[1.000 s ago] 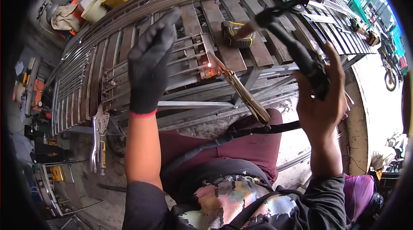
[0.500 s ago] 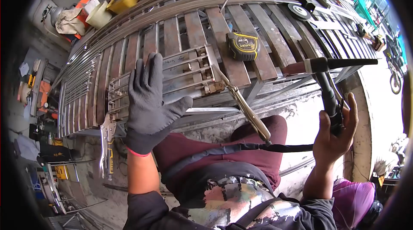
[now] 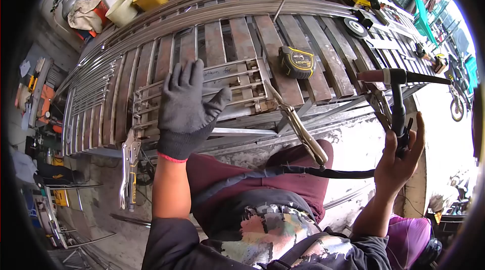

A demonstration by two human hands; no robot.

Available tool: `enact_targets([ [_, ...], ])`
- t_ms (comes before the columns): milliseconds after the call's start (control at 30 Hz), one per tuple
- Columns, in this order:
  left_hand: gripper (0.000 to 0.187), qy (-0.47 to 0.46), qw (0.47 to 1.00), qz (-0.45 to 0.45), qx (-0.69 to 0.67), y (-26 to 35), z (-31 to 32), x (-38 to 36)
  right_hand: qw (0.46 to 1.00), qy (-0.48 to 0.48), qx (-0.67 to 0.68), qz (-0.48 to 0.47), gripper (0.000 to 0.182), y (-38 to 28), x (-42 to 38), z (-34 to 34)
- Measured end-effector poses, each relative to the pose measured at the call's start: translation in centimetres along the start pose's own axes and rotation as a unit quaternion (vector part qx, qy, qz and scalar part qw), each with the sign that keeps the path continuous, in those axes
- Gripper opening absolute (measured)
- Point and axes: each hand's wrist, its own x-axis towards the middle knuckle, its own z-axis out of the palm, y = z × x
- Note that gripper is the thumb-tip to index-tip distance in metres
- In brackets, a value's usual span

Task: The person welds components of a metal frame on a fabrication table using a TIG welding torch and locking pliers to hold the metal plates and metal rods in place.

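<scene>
My left hand (image 3: 189, 101), in a dark grey glove, lies flat with fingers spread over the left part of a small frame of metal rods (image 3: 243, 92) on a slatted bench. My bare right hand (image 3: 400, 165) grips a TIG welding torch (image 3: 398, 101) by its handle, its head raised off the bench's right side. A dark sleeved cable (image 3: 333, 173) crosses my lap toward that hand. Locking pliers (image 3: 300, 131) clamp the frame's right end, and yellow-marked locking pliers (image 3: 130, 169) hang at its left end. Behind the torch another pair of pliers (image 3: 378, 104) partly shows.
A black and yellow tape measure (image 3: 297, 63) sits on the slats (image 3: 242, 42) beyond the frame. Loose thin rods (image 3: 93, 88) lie at the left, long bars (image 3: 202, 15) along the back. Grinding discs (image 3: 355, 28) and a yellow container (image 3: 153, 1) stand farther off.
The whole view has shifted, so the bench and frame appear a little farther right. My left hand stays spread over the rods, and my right hand keeps hold of the torch.
</scene>
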Motion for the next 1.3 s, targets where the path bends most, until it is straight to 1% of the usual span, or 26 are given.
enact_targets([
  [33, 0.101, -0.048, 0.999, -0.005, 0.020, 0.3, -0.2, 0.3, 1.000, 0.001, -0.015, 0.010, 0.068, -1.0, 0.2, -0.2],
  [67, 0.090, -0.019, 0.999, 0.006, 0.035, 0.5, -0.1, 0.3, 0.999, -0.002, -0.027, 0.017, 0.067, -2.0, 0.4, 0.0],
  [100, 0.092, -0.011, 1.000, 0.005, 0.018, 0.8, -0.1, 0.3, 0.996, 0.015, -0.076, -0.053, 0.066, -1.4, 0.6, -0.1],
  [167, 0.096, 0.005, 1.000, -0.008, -0.001, 0.7, -0.3, 0.0, 0.996, -0.019, -0.077, 0.047, 0.066, -3.4, 0.4, -1.2],
  [200, 0.100, 0.020, 1.000, -0.001, -0.005, 0.3, 0.3, -0.2, 0.997, -0.024, -0.049, 0.059, 0.070, -3.9, 0.1, -1.2],
  [233, 0.103, 0.036, 0.999, 0.007, -0.010, 0.0, 0.7, -0.3, 0.997, -0.050, -0.059, 0.024, 0.071, -3.7, 0.1, -1.9],
  [300, 0.106, 0.030, 0.999, -0.022, -0.033, 0.1, 0.4, -0.7, 0.995, -0.085, -0.055, 0.009, 0.072, -6.2, -0.3, -2.3],
  [333, 0.108, 0.062, 0.997, -0.022, -0.031, 0.0, 0.4, -0.9, 0.994, -0.099, -0.053, 0.000, 0.072, -7.6, -0.4, -2.3],
  [367, 0.109, 0.055, 0.997, -0.030, -0.045, 0.0, 0.3, -1.2, 0.993, -0.105, -0.051, -0.012, 0.072, -9.2, -0.7, -2.2],
  [433, 0.110, 0.071, 0.994, -0.051, -0.064, 0.1, -2.5, -0.7, 0.993, -0.103, -0.042, -0.045, 0.074, -11.9, -1.4, -1.9],
  [500, 0.109, 0.115, 0.989, -0.064, -0.065, 0.1, -4.6, -0.5, 0.992, -0.092, -0.027, -0.086, 0.075, -14.3, -2.0, -1.1],
  [533, 0.110, 0.126, 0.987, -0.071, -0.070, 0.0, -5.0, -0.5, 0.994, -0.073, -0.002, -0.076, 0.075, -15.4, -2.2, -0.6],
  [567, 0.112, 0.137, 0.985, -0.077, -0.074, -0.3, -5.2, -0.4, 0.993, -0.053, -0.001, -0.101, 0.075, -16.6, -2.4, 0.1],
  [667, 0.114, 0.140, 0.985, -0.098, -0.019, -1.4, -3.8, -0.7, 0.986, -0.019, 0.002, -0.166, 0.075, -20.5, -2.7, 2.7],
  [767, 0.115, -0.003, 0.995, -0.098, 0.013, -2.2, -0.9, -2.8, 0.982, -0.022, 0.005, -0.188, 0.077, -23.8, -3.2, 5.2],
  [800, 0.113, 0.031, 0.995, -0.090, -0.012, -2.7, -0.4, -2.9, 0.980, -0.041, 0.037, -0.190, 0.078, -24.3, -3.3, 6.3],
  [833, 0.112, 0.027, 0.996, -0.085, -0.010, -3.0, -0.6, -2.8, 0.976, -0.049, 0.082, -0.198, 0.076, -24.7, -3.6, 7.8],
  [900, 0.111, 0.013, 0.997, -0.078, -0.009, -3.2, -1.0, -3.0, 0.970, -0.066, 0.027, -0.233, 0.071, -26.2, -4.0, 9.9],
  [1000, 0.105, 0.050, 0.995, -0.082, 0.003, -3.1, -0.8, -3.2, 0.954, -0.083, 0.000, -0.288, 0.064, -28.0, -4.1, 13.1],
  [1100, 0.098, -0.048, 0.997, -0.037, -0.053, -2.9, -3.1, -4.7, 0.946, -0.091, 0.001, -0.310, 0.063, -28.8, -4.0, 15.2],
  [1133, 0.092, 0.035, 0.995, 0.005, -0.088, -2.1, -3.3, -7.8, 0.945, -0.091, 0.004, -0.314, 0.063, -28.9, -3.9, 15.8],
  [1167, 0.089, 0.018, 0.993, 0.057, -0.100, -1.3, -5.1, -10.7, 0.942, -0.083, 0.010, -0.325, 0.063, -28.7, -3.8, 16.4],
  [1200, 0.082, 0.009, 0.976, 0.091, -0.197, -0.5, -6.5, -14.0, 0.939, -0.075, 0.015, -0.335, 0.064, -28.5, -3.6, 17.0],
  [1233, 0.074, -0.040, 0.970, 0.163, -0.178, -0.5, -8.8, -16.8, 0.936, -0.067, 0.017, -0.345, 0.064, -28.4, -3.5, 17.5],
  [1267, 0.067, -0.080, 0.876, 0.178, -0.442, -2.0, -11.8, -18.4, 0.925, -0.061, 0.020, -0.373, 0.062, -27.8, -3.0, 18.1],
  [1300, 0.065, -0.044, 0.874, 0.203, -0.439, -2.8, -11.5, -20.8, 0.929, -0.066, 0.044, -0.361, 0.062, -27.3, -2.8, 18.8],
])
